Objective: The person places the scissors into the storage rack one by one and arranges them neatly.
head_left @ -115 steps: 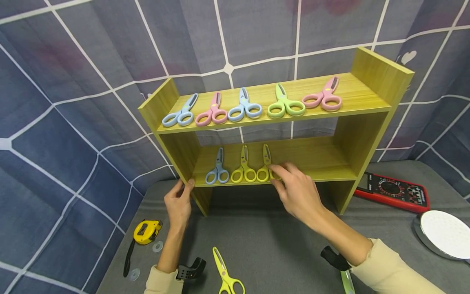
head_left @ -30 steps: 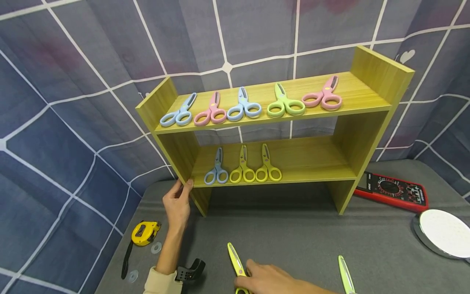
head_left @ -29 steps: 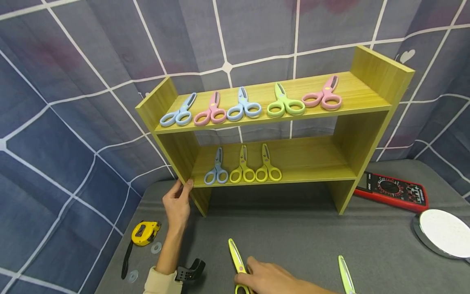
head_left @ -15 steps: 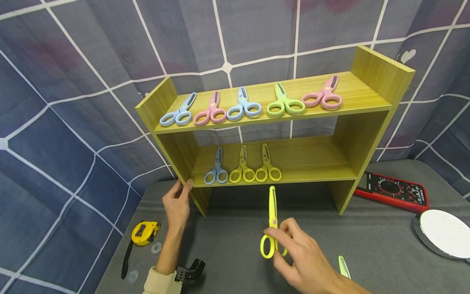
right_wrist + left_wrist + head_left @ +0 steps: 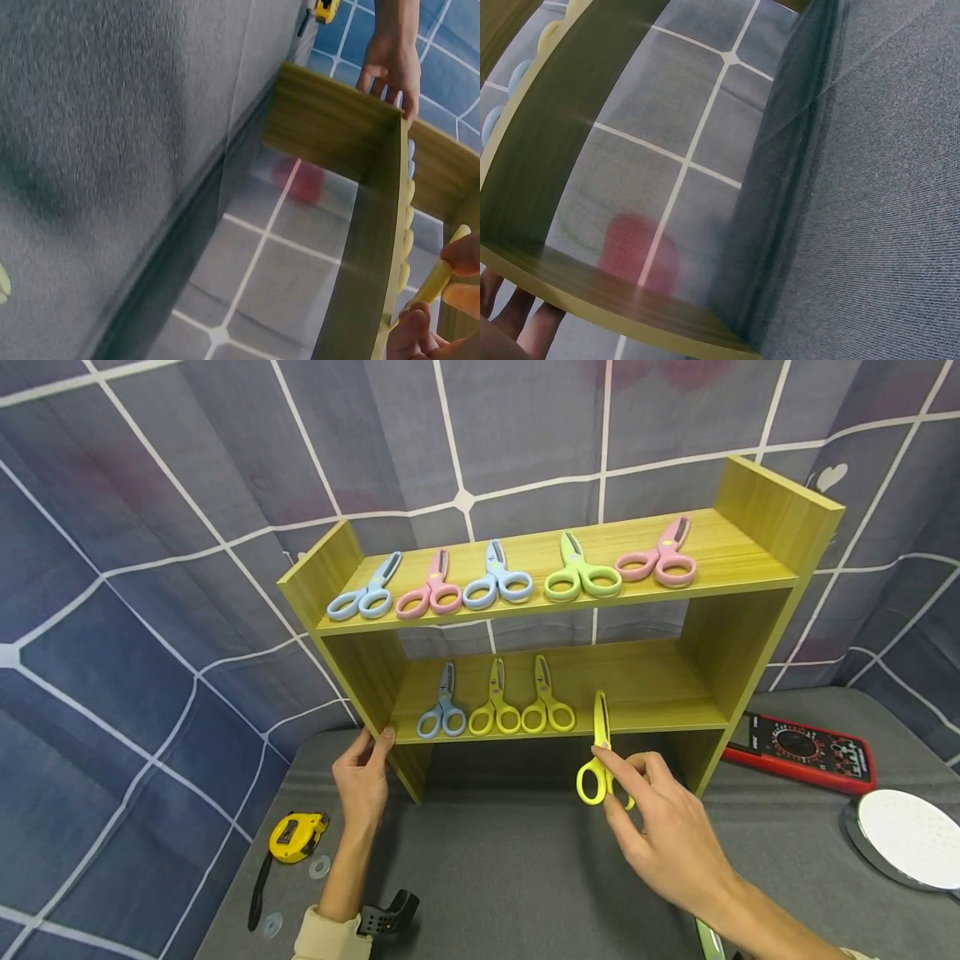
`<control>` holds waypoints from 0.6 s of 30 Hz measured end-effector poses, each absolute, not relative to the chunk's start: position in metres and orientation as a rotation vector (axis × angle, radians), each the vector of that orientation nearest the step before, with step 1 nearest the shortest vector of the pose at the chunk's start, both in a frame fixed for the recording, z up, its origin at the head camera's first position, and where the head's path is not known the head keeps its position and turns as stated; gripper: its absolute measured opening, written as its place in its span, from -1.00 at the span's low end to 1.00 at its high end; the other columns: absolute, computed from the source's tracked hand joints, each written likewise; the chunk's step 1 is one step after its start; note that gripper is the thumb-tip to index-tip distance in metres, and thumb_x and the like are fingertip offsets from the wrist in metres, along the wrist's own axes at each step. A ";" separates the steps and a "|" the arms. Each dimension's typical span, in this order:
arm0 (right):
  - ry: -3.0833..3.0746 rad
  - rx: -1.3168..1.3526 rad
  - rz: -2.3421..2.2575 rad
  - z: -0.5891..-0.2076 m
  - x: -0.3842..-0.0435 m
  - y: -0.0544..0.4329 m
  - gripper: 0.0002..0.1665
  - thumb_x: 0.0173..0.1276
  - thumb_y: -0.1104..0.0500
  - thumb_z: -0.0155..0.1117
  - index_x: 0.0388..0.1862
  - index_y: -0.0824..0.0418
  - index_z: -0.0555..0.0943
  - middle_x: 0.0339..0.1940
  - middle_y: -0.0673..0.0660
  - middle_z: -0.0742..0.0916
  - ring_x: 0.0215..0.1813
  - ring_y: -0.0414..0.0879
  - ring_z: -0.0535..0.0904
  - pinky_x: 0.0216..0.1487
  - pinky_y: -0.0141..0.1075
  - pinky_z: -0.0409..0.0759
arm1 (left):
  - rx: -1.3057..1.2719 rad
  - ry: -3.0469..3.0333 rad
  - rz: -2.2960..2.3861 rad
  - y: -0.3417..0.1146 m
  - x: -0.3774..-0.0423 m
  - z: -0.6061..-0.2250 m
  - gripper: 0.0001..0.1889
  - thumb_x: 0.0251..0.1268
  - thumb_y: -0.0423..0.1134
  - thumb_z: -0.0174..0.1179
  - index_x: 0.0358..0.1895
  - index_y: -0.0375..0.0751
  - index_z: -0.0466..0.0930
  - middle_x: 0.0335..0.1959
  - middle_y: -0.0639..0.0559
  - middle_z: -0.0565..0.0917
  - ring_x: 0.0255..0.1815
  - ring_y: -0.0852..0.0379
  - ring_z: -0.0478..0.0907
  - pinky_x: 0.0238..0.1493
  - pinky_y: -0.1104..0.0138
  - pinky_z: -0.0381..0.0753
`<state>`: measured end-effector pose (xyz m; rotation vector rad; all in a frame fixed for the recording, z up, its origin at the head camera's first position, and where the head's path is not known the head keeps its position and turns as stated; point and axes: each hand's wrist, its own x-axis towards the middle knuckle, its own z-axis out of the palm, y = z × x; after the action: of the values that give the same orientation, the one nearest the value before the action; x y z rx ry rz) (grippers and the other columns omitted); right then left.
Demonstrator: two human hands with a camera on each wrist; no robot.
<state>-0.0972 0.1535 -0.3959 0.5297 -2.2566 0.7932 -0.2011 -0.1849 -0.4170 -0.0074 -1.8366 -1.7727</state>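
My right hand (image 5: 663,827) pinches yellow scissors (image 5: 602,722) near the pivot, thumb and fingertips above the handle loops. Their blades point up and away, overlapping the front edge of the lower board. In the right wrist view the scissors (image 5: 433,283) show edge-on between my fingers. My left hand (image 5: 363,777) grips the left side panel of a wooden shelf (image 5: 637,672), thumb at the front edge and fingers (image 5: 514,315) behind. On the lower board lie blue scissors (image 5: 444,706), yellow scissors (image 5: 496,697) and more yellow scissors (image 5: 547,697), side by side with loops toward me.
Several blue, pink and green scissors (image 5: 575,568) lie along the upper board. A tape measure (image 5: 297,837) and clear discs (image 5: 319,866) lie at left on the grey cloth. At right are a red multimeter (image 5: 806,752) and a round white-topped object (image 5: 903,835). Green scissors (image 5: 708,939) lie partly under my right forearm.
My right hand left the third pair on the lower board, took yellow scissors from the cloth, and carried them up and right to that board. My left hand stays on the side panel.
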 end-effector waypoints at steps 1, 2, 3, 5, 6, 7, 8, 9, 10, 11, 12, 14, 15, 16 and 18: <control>-2.251 0.522 0.791 -0.395 -0.098 0.155 -0.30 0.10 0.35 0.38 0.29 0.10 0.57 -0.22 -0.01 0.54 -0.49 -0.34 0.28 -0.52 -0.35 0.31 | -0.008 -1.833 -1.776 -0.185 -0.201 -0.417 -0.67 0.36 -0.34 0.27 0.16 -0.22 0.64 -0.19 0.12 0.74 -0.44 0.21 0.49 -0.47 0.49 0.46; -2.247 0.514 0.790 -0.394 -0.100 0.156 -0.29 0.11 0.35 0.40 0.31 0.10 0.56 -0.21 0.00 0.55 -0.50 -0.33 0.29 -0.53 -0.35 0.31 | -0.009 -1.832 -1.777 -0.184 -0.201 -0.417 -0.67 0.36 -0.34 0.27 0.16 -0.22 0.64 -0.21 0.13 0.74 -0.45 0.21 0.49 -0.47 0.49 0.46; -2.238 0.506 0.787 -0.393 -0.101 0.158 -0.28 0.10 0.34 0.41 0.31 0.11 0.56 -0.21 -0.01 0.56 -0.49 -0.33 0.30 -0.54 -0.35 0.31 | -0.011 -1.830 -1.778 -0.184 -0.201 -0.417 -0.67 0.35 -0.34 0.27 0.16 -0.23 0.64 -0.23 0.14 0.73 -0.47 0.22 0.47 -0.49 0.50 0.44; -2.222 0.489 0.788 -0.391 -0.104 0.160 -0.29 0.10 0.33 0.45 0.30 0.12 0.56 -0.19 0.00 0.59 -0.47 -0.31 0.33 -0.54 -0.34 0.32 | -0.016 -1.823 -1.783 -0.184 -0.200 -0.416 -0.66 0.35 -0.35 0.27 0.17 -0.25 0.63 -0.25 0.15 0.73 -0.49 0.22 0.45 -0.50 0.51 0.43; -2.215 0.479 0.793 -0.391 -0.106 0.161 -0.30 0.10 0.34 0.45 0.29 0.13 0.57 -0.19 0.00 0.60 -0.45 -0.30 0.35 -0.54 -0.33 0.33 | -0.019 -1.819 -1.790 -0.185 -0.200 -0.416 -0.66 0.35 -0.36 0.27 0.17 -0.26 0.62 -0.24 0.16 0.73 -0.49 0.22 0.45 -0.50 0.51 0.43; -2.207 0.469 0.797 -0.391 -0.107 0.161 -0.31 0.10 0.34 0.45 0.28 0.14 0.57 -0.17 0.01 0.61 -0.45 -0.29 0.37 -0.55 -0.32 0.33 | -0.021 -1.814 -1.798 -0.185 -0.200 -0.416 -0.65 0.35 -0.37 0.27 0.18 -0.28 0.61 -0.23 0.15 0.73 -0.48 0.22 0.45 -0.50 0.51 0.43; -2.201 0.459 0.799 -0.391 -0.109 0.162 -0.32 0.11 0.34 0.45 0.27 0.14 0.58 -0.16 0.03 0.62 -0.45 -0.27 0.38 -0.56 -0.32 0.33 | -0.018 -1.814 -1.798 -0.185 -0.200 -0.416 -0.65 0.35 -0.36 0.27 0.18 -0.27 0.61 -0.23 0.14 0.73 -0.48 0.22 0.45 -0.50 0.51 0.43; -2.194 0.450 0.800 -0.392 -0.111 0.163 -0.34 0.11 0.35 0.45 0.26 0.15 0.58 -0.14 0.05 0.63 -0.45 -0.26 0.38 -0.56 -0.31 0.34 | -0.015 -1.815 -1.800 -0.185 -0.200 -0.416 -0.65 0.35 -0.36 0.27 0.18 -0.27 0.61 -0.20 0.13 0.73 -0.46 0.22 0.47 -0.48 0.51 0.44; -2.188 0.440 0.801 -0.392 -0.112 0.163 -0.35 0.12 0.35 0.44 0.25 0.16 0.58 -0.13 0.06 0.64 -0.45 -0.26 0.39 -0.56 -0.29 0.34 | -0.009 -1.817 -1.798 -0.185 -0.200 -0.416 -0.66 0.35 -0.35 0.27 0.18 -0.26 0.62 -0.18 0.11 0.73 -0.44 0.22 0.48 -0.47 0.50 0.46; -2.179 0.433 0.801 -0.393 -0.114 0.164 -0.37 0.13 0.36 0.43 0.24 0.17 0.58 -0.12 0.08 0.65 -0.45 -0.25 0.40 -0.56 -0.29 0.34 | -0.003 -1.822 -1.794 -0.185 -0.200 -0.417 -0.66 0.35 -0.35 0.27 0.17 -0.25 0.62 -0.15 0.08 0.73 -0.42 0.22 0.50 -0.46 0.49 0.47; -2.169 0.428 0.800 -0.394 -0.116 0.164 -0.38 0.14 0.37 0.42 0.23 0.19 0.59 -0.11 0.11 0.65 -0.46 -0.24 0.41 -0.56 -0.28 0.35 | 0.000 -1.824 -1.792 -0.185 -0.200 -0.417 -0.66 0.35 -0.34 0.27 0.17 -0.24 0.63 -0.12 0.05 0.73 -0.38 0.23 0.54 -0.43 0.48 0.50; -2.147 0.425 0.797 -0.394 -0.120 0.164 -0.41 0.15 0.37 0.42 0.22 0.21 0.59 -0.11 0.15 0.66 -0.47 -0.21 0.42 -0.57 -0.27 0.35 | 0.002 -1.830 -1.788 -0.184 -0.201 -0.418 -0.67 0.36 -0.33 0.27 0.16 -0.23 0.63 -0.06 -0.03 0.72 -0.31 0.24 0.59 -0.37 0.47 0.55; -2.136 0.424 0.794 -0.394 -0.122 0.164 -0.42 0.16 0.37 0.41 0.21 0.22 0.59 -0.12 0.16 0.66 -0.48 -0.20 0.42 -0.57 -0.27 0.35 | -0.001 -1.829 -1.791 -0.184 -0.201 -0.418 -0.67 0.36 -0.33 0.27 0.17 -0.23 0.63 -0.03 -0.06 0.71 -0.27 0.24 0.61 -0.35 0.46 0.57; -2.124 0.423 0.792 -0.394 -0.125 0.164 -0.43 0.15 0.38 0.42 0.20 0.23 0.60 -0.14 0.16 0.66 -0.48 -0.19 0.43 -0.58 -0.26 0.35 | -0.005 -1.826 -1.792 -0.184 -0.202 -0.418 -0.67 0.36 -0.33 0.27 0.17 -0.24 0.63 -0.01 -0.10 0.70 -0.24 0.24 0.62 -0.33 0.46 0.58; -2.110 0.421 0.783 -0.392 -0.130 0.164 -0.46 0.16 0.37 0.42 0.18 0.26 0.60 -0.16 0.18 0.66 -0.50 -0.17 0.43 -0.59 -0.25 0.35 | -0.012 -1.821 -1.792 -0.184 -0.203 -0.418 -0.67 0.36 -0.34 0.26 0.17 -0.25 0.62 0.01 -0.14 0.69 -0.19 0.24 0.64 -0.29 0.45 0.60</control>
<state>-0.1298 0.1636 -0.3924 0.4209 -2.1096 0.7829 -0.2026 -0.1844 -0.4183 -0.0115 -1.8211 -1.7920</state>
